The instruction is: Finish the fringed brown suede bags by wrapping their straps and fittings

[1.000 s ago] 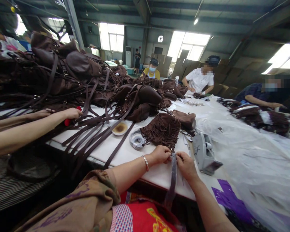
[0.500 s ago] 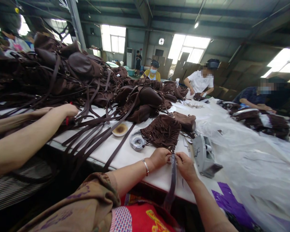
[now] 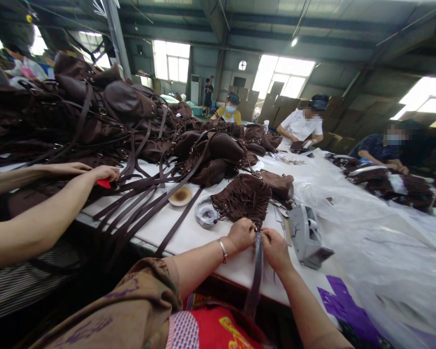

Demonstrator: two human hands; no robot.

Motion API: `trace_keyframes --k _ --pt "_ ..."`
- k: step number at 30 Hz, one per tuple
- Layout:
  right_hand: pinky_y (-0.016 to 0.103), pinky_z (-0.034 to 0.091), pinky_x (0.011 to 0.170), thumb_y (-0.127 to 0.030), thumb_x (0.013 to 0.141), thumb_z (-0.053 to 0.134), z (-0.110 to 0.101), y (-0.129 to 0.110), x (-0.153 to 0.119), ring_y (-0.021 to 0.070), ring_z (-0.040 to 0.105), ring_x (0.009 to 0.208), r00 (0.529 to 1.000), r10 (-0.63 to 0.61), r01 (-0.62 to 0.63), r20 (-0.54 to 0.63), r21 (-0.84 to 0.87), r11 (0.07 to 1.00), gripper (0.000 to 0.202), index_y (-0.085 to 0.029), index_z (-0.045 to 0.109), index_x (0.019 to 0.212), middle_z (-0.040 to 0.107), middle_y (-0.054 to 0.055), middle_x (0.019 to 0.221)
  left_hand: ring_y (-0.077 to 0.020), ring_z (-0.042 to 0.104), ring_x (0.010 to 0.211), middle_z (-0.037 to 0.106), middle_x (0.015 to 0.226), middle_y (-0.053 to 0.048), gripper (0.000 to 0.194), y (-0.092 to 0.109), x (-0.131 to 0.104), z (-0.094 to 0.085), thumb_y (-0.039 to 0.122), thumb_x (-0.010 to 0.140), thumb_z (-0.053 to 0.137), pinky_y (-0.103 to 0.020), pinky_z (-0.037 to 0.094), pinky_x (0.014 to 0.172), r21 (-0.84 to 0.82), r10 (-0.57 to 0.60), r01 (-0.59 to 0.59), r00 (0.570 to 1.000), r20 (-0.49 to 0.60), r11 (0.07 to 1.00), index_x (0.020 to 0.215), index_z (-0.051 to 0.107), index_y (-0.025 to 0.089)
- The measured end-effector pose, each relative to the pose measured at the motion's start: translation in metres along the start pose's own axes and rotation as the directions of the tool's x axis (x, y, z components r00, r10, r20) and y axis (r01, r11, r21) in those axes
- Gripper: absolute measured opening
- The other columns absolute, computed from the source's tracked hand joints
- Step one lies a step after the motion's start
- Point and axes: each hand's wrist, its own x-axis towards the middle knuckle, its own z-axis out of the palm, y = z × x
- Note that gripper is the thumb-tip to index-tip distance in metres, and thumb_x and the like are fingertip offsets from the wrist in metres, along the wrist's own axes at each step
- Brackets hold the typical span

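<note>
A brown fringed bag (image 3: 244, 195) lies on the white table in front of me. From its near end a long strap (image 3: 255, 283), seemingly wrapped in clear plastic, hangs over the table edge toward my lap. My left hand (image 3: 242, 234), with a bracelet at the wrist, pinches the strap's upper end close to the metal fitting. On the other side of the strap, my right hand (image 3: 275, 246) grips its edge with thumb and fingers. The fingertips partly hide the spot they hold.
A roll of clear plastic strip (image 3: 206, 213) and a stained dish (image 3: 180, 195) sit left of the bag. A grey tape dispenser (image 3: 310, 237) stands at the right. Brown bags (image 3: 131, 104) are heaped at the left. A co-worker's hands (image 3: 103, 175) hold something red nearby.
Both my hands have shifted slightly at the strap's top, the left moving up a little toward the fitting. At the left, the co-worker's hands have moved, showing more of the red thing.
</note>
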Motion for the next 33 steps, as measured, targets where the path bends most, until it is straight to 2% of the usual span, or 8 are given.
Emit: trace_keyframes --k 6,10,15,20,26,29,31,33 --pt "0.04 0.049 0.083 -0.04 0.084 0.05 0.001 0.008 -0.001 0.026 0.066 0.085 0.993 0.121 -0.12 -0.006 0.034 0.992 0.029 -0.018 0.069 0.087 0.072 0.009 0.088 -0.0179 0.064 0.087 0.072 0.09 -0.007 0.017 -0.005 0.006 -0.011 0.014 0.084 0.055 -0.027 0.048 0.086 -0.027 0.061 -0.059 0.996 0.061 0.998 0.087 0.072 0.015" --pt "0.039 0.048 0.084 -0.039 0.084 0.049 0.002 0.006 -0.001 0.0255 0.064 0.086 0.996 0.089 -0.088 -0.022 0.035 0.996 0.029 -0.018 0.068 0.085 0.071 0.009 0.088 -0.0167 0.064 0.09 0.072 0.096 -0.006 0.018 -0.008 0.002 -0.018 0.016 0.085 0.059 -0.024 0.048 0.085 -0.047 0.129 -0.125 0.987 0.094 0.991 0.097 0.072 0.016" --pt "0.039 0.047 0.085 -0.038 0.084 0.048 0.003 0.003 -0.002 0.0253 0.063 0.087 0.998 0.047 -0.046 -0.035 0.032 0.998 0.027 -0.019 0.067 0.084 0.07 0.009 0.088 -0.0194 0.06 0.093 0.068 0.093 -0.01 0.015 -0.01 0.008 -0.018 0.015 0.085 0.059 -0.027 0.047 0.087 0.022 0.274 -0.281 0.948 0.162 0.959 0.092 0.072 0.013" --pt "0.038 0.047 0.084 -0.039 0.082 0.049 0.001 0.004 -0.001 0.025 0.063 0.088 0.998 0.058 -0.056 -0.038 0.047 0.997 0.026 -0.019 0.066 0.078 0.071 0.01 0.091 -0.0192 0.057 0.09 0.064 0.092 -0.008 0.011 -0.013 0.016 -0.011 0.012 0.082 0.059 -0.029 0.047 0.084 0.008 0.274 -0.28 0.944 0.183 0.96 0.082 0.07 0.013" --pt "0.038 0.048 0.087 -0.041 0.081 0.051 -0.002 0.002 -0.001 0.0255 0.064 0.091 0.995 0.088 -0.084 -0.051 0.077 0.994 0.028 -0.019 0.067 0.081 0.072 0.011 0.094 -0.0187 0.057 0.086 0.061 0.091 -0.007 0.008 -0.006 0.018 -0.013 0.013 0.079 0.06 -0.029 0.047 0.082 -0.047 0.185 -0.18 0.971 0.152 0.983 0.075 0.066 0.015" --pt "0.04 0.049 0.086 -0.043 0.08 0.051 -0.002 0.0 -0.001 0.0261 0.066 0.088 0.988 0.139 -0.133 -0.06 0.095 0.987 0.031 -0.018 0.069 0.084 0.074 0.012 0.092 -0.0196 0.058 0.085 0.061 0.088 -0.009 0.008 0.001 0.016 -0.013 0.013 0.079 0.06 -0.031 0.047 0.081 -0.079 0.049 -0.042 0.994 0.098 0.996 0.071 0.061 0.015" --pt "0.04 0.049 0.085 -0.044 0.079 0.051 -0.001 -0.001 0.0 0.0265 0.066 0.087 0.981 0.18 -0.171 -0.076 0.106 0.98 0.033 -0.017 0.07 0.085 0.074 0.012 0.092 -0.0191 0.059 0.082 0.061 0.084 -0.009 0.011 0.008 0.009 -0.012 0.018 0.085 0.056 -0.031 0.048 0.079 -0.102 -0.062 0.068 0.996 0.067 0.992 0.075 0.06 0.015" --pt "0.04 0.048 0.086 -0.043 0.078 0.051 -0.001 -0.002 0.002 0.0267 0.066 0.088 0.97 0.219 -0.208 -0.1 0.115 0.971 0.035 -0.016 0.071 0.086 0.074 0.013 0.092 -0.0165 0.061 0.071 0.061 0.075 -0.006 0.023 0.016 -0.006 -0.01 0.03 0.094 0.048 -0.029 0.049 0.071 -0.187 -0.179 0.202 0.975 0.132 0.961 0.08 0.059 0.015"
